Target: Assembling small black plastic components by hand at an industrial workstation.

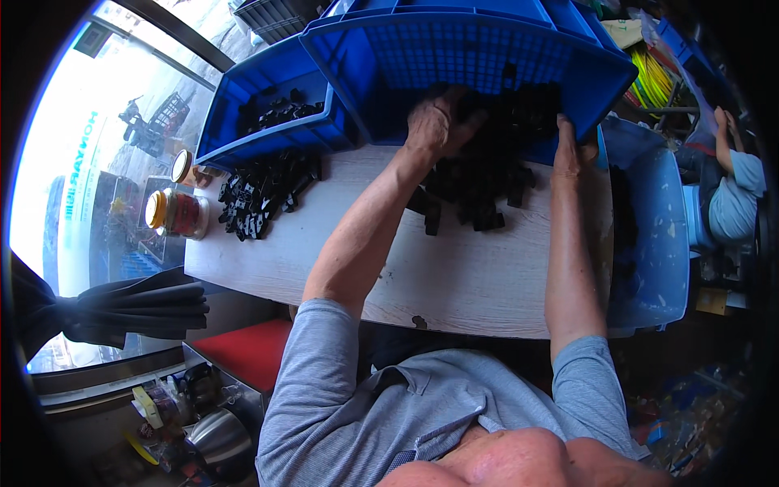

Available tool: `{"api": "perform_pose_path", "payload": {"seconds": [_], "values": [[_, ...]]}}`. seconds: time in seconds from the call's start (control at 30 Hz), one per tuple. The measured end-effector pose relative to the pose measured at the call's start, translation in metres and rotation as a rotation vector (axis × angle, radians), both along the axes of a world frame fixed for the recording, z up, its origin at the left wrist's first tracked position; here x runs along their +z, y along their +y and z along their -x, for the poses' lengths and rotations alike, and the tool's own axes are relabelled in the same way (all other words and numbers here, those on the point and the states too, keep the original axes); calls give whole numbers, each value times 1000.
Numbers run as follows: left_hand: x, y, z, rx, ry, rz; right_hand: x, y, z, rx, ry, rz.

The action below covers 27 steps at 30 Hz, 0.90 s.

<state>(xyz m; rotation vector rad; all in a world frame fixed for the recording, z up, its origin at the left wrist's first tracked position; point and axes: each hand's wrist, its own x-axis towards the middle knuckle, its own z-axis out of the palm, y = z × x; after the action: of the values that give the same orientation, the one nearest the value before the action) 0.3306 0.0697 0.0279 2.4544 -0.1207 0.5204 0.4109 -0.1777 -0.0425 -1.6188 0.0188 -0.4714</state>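
Landmark: large blue bin [422,50]. We note black parts [480,188] heaped inside and before it, rightward of the nearer left hand [436,123], inside; right hand [567,152] at its right edge. We cannot tell either grip.

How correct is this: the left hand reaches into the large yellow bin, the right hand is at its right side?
The colour is wrong: in the head view, the large bin is blue. The left hand is inside, the right hand at its right side.

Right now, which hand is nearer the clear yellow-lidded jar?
Left. Left hand is right of the jar, in the large blue plastic bin; right hand farther right, at that bin's edge.
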Motion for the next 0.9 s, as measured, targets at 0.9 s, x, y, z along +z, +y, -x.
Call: {"api": "perform_pose_path", "payload": {"seconds": [0.9], "values": [[18, -87, -45, -137, 45, -142, 36, 14, 20, -113, -123, -47]]}}
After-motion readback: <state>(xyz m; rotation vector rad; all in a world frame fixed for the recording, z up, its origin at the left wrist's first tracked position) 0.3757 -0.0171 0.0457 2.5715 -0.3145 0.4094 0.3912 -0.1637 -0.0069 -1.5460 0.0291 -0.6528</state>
